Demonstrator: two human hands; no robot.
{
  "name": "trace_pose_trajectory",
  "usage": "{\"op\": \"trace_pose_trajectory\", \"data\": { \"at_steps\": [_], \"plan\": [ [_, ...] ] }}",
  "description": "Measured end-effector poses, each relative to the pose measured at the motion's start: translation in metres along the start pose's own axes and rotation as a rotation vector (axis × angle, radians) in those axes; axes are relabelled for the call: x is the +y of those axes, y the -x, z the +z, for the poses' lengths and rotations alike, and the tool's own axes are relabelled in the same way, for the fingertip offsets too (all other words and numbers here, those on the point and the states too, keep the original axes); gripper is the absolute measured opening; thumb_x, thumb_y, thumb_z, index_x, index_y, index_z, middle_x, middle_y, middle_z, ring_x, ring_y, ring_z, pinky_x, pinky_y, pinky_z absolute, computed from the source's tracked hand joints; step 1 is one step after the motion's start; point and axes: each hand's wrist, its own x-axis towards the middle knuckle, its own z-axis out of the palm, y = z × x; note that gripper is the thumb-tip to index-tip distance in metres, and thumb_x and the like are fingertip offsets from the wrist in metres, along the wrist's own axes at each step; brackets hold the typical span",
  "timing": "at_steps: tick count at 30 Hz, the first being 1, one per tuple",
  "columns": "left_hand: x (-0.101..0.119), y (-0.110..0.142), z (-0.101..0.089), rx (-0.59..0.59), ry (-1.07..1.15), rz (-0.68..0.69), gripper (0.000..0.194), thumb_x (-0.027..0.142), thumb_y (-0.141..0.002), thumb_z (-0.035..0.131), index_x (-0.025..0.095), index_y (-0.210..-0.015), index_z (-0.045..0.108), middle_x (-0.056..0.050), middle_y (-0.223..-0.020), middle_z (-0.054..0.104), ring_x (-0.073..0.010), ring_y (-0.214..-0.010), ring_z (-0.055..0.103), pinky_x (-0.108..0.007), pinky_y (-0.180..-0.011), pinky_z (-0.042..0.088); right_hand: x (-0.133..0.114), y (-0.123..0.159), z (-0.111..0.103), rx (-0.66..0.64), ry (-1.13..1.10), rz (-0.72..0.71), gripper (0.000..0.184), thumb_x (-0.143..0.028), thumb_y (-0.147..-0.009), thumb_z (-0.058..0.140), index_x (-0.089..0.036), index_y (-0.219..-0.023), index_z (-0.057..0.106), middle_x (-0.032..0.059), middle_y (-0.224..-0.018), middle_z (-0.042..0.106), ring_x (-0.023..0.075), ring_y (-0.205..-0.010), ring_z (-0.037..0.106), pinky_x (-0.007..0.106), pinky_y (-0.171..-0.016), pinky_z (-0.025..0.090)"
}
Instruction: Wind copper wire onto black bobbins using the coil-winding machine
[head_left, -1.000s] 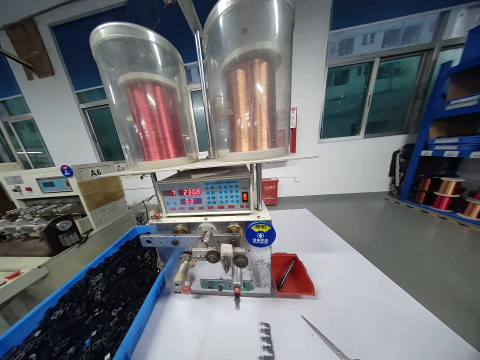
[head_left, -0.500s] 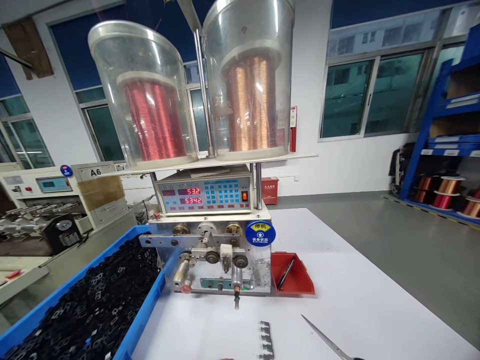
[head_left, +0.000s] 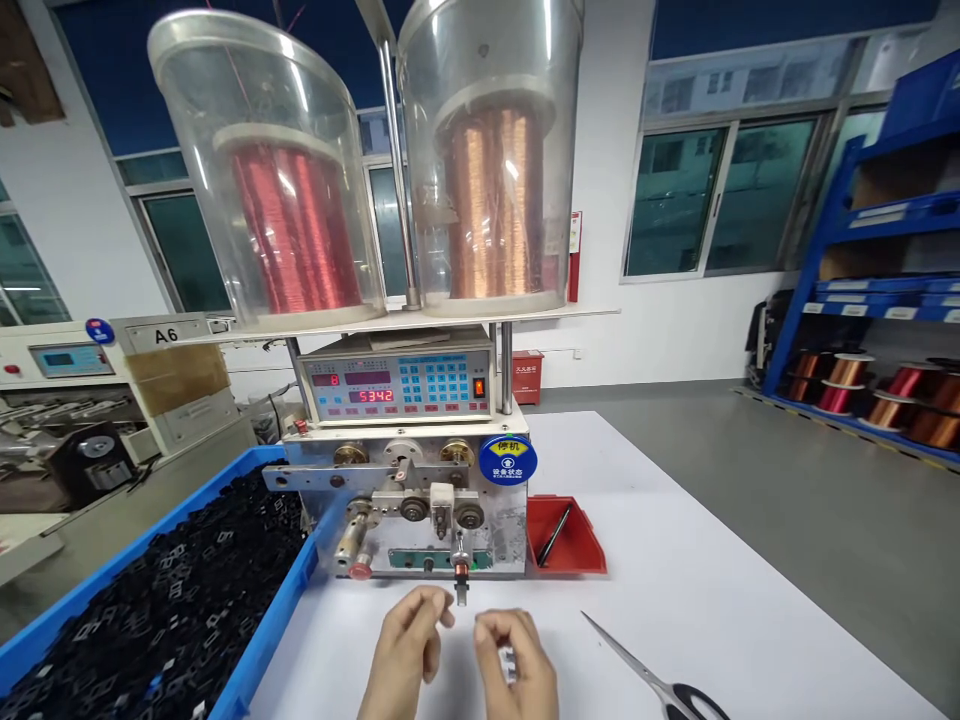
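A coil winding machine [head_left: 409,505] stands in front of me, with a small black bobbin [head_left: 461,585] on its spindle and copper wire wound around it. My left hand [head_left: 409,640] is just left of and below this bobbin, apart from it, its fingers curled together. To the right, my right hand [head_left: 521,660] has thumb and fingers pinched near the bobbin's lower right. Anything held in either hand is too small or hidden to make out. Small pieces on the table, partly covered by my right hand, show between its fingers. Scissors [head_left: 637,665] lie to the right.
A blue bin [head_left: 281,615] of black bobbins stands left. Beside the machine, a red tray [head_left: 589,550] holds a black pen [head_left: 553,535]. Clear covers enclose a red wire spool [head_left: 292,230] and a copper wire spool [head_left: 495,200] above. The lower display reads 5342.
Both hands have come up into view below the spindle. The upper display's 53.2 is gone and an 8 shows at its left. The view has shifted slightly.
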Motion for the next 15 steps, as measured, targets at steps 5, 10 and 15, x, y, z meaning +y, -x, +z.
{"op": "trace_pose_trajectory", "data": {
  "at_steps": [5,10,15],
  "plan": [
    [0.025,-0.011,0.019,-0.057,0.123,-0.052,0.044,0.055,-0.058,0.071,0.014,-0.056,0.054,0.006,-0.053,0.051,0.0006,-0.032,0.026,-0.018,-0.036,0.016,-0.034,-0.046,-0.004,-0.077,-0.083,0.003,0.020,-0.039,-0.083,0.054,-0.022,-0.088,0.064,0.0032,-0.084,0.059,0.0164,-0.074,0.057,0.027,-0.066,0.047],
    [0.017,-0.014,0.025,-0.051,0.374,-0.160,0.039,0.043,-0.048,0.080,0.014,-0.055,0.054,0.007,-0.047,0.050,0.0010,-0.032,0.029,-0.016,-0.036,0.017,-0.027,-0.060,-0.002,-0.154,-0.109,-0.006,0.028,-0.042,-0.085,0.050,-0.021,-0.072,0.063,0.0042,-0.085,0.056,0.0192,-0.089,0.055,0.030,-0.077,0.045],
    [0.009,-0.011,0.041,0.003,0.741,-0.312,0.040,0.034,-0.040,0.082,0.015,-0.061,0.055,0.009,-0.045,0.047,0.0007,-0.033,0.028,-0.016,-0.038,0.022,-0.023,-0.061,-0.009,-0.183,-0.077,-0.019,0.027,-0.041,-0.082,0.051,-0.021,-0.069,0.063,0.0066,-0.096,0.053,0.0225,-0.104,0.050,0.033,-0.086,0.042]
  ]
}}
